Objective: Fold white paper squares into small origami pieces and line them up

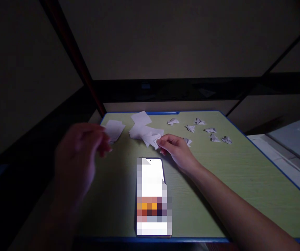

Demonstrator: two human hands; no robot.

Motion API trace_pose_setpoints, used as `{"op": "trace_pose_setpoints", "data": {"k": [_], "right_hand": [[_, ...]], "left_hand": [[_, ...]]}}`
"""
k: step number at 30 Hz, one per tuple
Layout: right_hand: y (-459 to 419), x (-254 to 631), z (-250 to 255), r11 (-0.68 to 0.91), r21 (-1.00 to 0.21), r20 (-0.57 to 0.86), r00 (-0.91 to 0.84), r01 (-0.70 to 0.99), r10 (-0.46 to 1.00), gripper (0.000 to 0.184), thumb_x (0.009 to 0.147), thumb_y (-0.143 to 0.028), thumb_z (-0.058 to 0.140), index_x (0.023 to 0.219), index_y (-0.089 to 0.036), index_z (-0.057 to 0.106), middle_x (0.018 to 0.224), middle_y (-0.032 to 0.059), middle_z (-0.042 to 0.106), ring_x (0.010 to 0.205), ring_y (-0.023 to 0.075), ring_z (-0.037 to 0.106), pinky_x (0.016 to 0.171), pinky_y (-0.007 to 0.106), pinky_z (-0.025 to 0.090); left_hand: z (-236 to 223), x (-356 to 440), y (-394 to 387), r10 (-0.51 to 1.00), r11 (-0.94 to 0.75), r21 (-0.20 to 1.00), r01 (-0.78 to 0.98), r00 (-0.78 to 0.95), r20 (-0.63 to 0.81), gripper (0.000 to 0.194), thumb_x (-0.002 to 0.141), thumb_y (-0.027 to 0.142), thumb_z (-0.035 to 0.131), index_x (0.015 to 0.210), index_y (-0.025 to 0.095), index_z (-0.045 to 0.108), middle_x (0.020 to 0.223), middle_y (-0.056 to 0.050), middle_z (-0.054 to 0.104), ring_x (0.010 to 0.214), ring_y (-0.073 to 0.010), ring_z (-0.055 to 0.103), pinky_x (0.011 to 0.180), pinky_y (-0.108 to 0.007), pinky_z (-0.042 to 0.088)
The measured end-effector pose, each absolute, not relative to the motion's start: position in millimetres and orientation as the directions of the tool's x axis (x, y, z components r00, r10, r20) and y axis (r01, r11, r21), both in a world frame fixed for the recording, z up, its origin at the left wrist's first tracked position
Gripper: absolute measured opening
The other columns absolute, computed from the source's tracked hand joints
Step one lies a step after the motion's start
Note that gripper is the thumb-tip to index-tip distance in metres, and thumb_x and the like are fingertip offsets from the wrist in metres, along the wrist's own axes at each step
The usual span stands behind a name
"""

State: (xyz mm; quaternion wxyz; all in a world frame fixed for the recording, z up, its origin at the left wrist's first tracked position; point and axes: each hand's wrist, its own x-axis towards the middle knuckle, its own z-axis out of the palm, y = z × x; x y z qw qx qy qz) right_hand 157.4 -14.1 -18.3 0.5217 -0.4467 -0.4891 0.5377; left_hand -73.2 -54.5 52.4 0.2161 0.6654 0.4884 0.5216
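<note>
My right hand [176, 149] rests on the green desk [244, 181] with its fingers pinched on a small folded white paper piece [157, 141] at the edge of a loose pile of white paper slips [144, 131]. My left hand [80, 153] hovers above the desk's left side, blurred, fingers curled, close to a second small stack of paper slips [114, 129]. What it holds, if anything, I cannot make out. A lit phone [152, 197] lies flat on the desk between my arms.
Several small folded paper shapes [209, 130] lie scattered across the far right of the desk. The desk has a blue rim [270, 157]. A dark bed frame and red post [87, 76] stand behind. The room is dim.
</note>
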Motion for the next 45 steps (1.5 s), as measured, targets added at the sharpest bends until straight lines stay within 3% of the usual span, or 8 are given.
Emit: {"op": "trace_pose_setpoints", "data": {"k": [6,10,13,21,27,31,40,45], "right_hand": [[-13.9,159.2,-17.3,-0.002,-0.982,0.007,-0.048,-0.188,0.999,0.021,0.070,-0.036,0.072,0.068,-0.016,0.064,0.059,-0.0018,0.058,0.052,0.0091,0.045,0.053,0.026,0.032],[-14.6,159.6,-17.0,-0.003,-0.976,0.007,-0.048,-0.219,0.999,0.018,0.070,-0.035,0.074,0.070,-0.017,0.068,0.061,-0.0014,0.059,0.052,0.0093,0.045,0.053,0.026,0.032],[-16.7,158.6,-16.5,-0.008,-0.975,0.009,-0.077,-0.220,0.997,0.017,0.071,-0.035,0.074,0.070,-0.019,0.070,0.058,-0.0019,0.058,0.053,0.0098,0.045,0.054,0.027,0.032],[-19.4,157.5,-16.4,0.034,-0.985,0.052,-0.105,-0.170,0.993,0.021,0.075,-0.038,0.070,0.074,-0.018,0.068,0.060,-0.0016,0.057,0.054,0.0104,0.045,0.054,0.027,0.033],[-28.0,149.4,-11.1,0.298,-0.951,0.302,0.046,0.085,0.952,0.024,0.072,-0.027,0.075,0.084,-0.021,0.055,0.072,-0.0026,0.055,0.059,0.0112,0.047,0.055,0.026,0.038],[-30.4,147.3,-14.8,0.367,-0.909,0.382,0.042,0.199,0.923,0.024,0.074,-0.022,0.072,0.089,-0.022,0.053,0.075,-0.0013,0.057,0.062,0.0127,0.051,0.057,0.028,0.041],[-32.2,146.8,-14.8,0.413,-0.903,0.417,0.008,0.118,0.909,0.014,0.084,-0.022,0.062,0.096,-0.023,0.054,0.082,0.0024,0.064,0.074,0.0156,0.061,0.064,0.030,0.048],[-32.8,144.1,-13.7,0.395,-0.918,0.396,0.025,0.047,0.918,0.013,0.083,-0.024,0.063,0.094,-0.022,0.056,0.080,0.0025,0.065,0.075,0.0159,0.063,0.066,0.030,0.050]], "left_hand": [[28.9,-17.5,-9.7,0.905,-0.410,0.706,0.577,0.161,0.394,0.024,0.084,0.025,0.057,0.107,0.017,0.058,0.100,-0.006,0.063,0.080,-0.0152,0.060,0.064,-0.028,0.048],[11.4,-8.1,-2.2,0.975,-0.185,0.942,0.279,0.173,0.140,0.031,0.081,0.038,0.058,0.101,0.014,0.058,0.091,-0.008,0.065,0.071,-0.0150,0.062,0.059,-0.027,0.048],[0.2,-9.2,1.3,0.953,-0.015,0.996,0.090,0.303,-0.013,0.028,0.081,0.041,0.058,0.088,0.014,0.062,0.076,-0.005,0.066,0.064,-0.0138,0.062,0.056,-0.025,0.047],[-9.6,-4.9,-8.6,0.965,0.093,0.987,-0.134,0.255,-0.056,0.022,0.079,0.035,0.061,0.080,0.014,0.063,0.062,0.000,0.063,0.053,-0.0098,0.057,0.053,-0.021,0.043],[-5.1,1.4,-14.4,0.991,-0.072,0.996,0.059,0.121,0.064,0.013,0.079,0.027,0.060,0.077,0.014,0.063,0.058,0.002,0.062,0.055,-0.0112,0.061,0.052,-0.020,0.045],[-6.3,3.1,-17.6,0.985,-0.094,0.995,0.037,0.148,0.087,0.014,0.079,0.028,0.060,0.079,0.015,0.064,0.070,-0.001,0.068,0.060,-0.0132,0.064,0.057,-0.022,0.050],[-4.9,0.0,-16.5,0.981,-0.023,0.999,-0.042,0.190,0.031,0.022,0.082,0.033,0.057,0.080,0.012,0.061,0.058,-0.001,0.063,0.053,-0.0114,0.056,0.053,-0.021,0.042],[-15.7,-0.9,-11.6,0.983,-0.040,0.997,-0.071,0.177,0.052,0.023,0.083,0.034,0.056,0.091,0.012,0.056,0.069,-0.003,0.063,0.057,-0.0120,0.057,0.054,-0.022,0.043]]}}
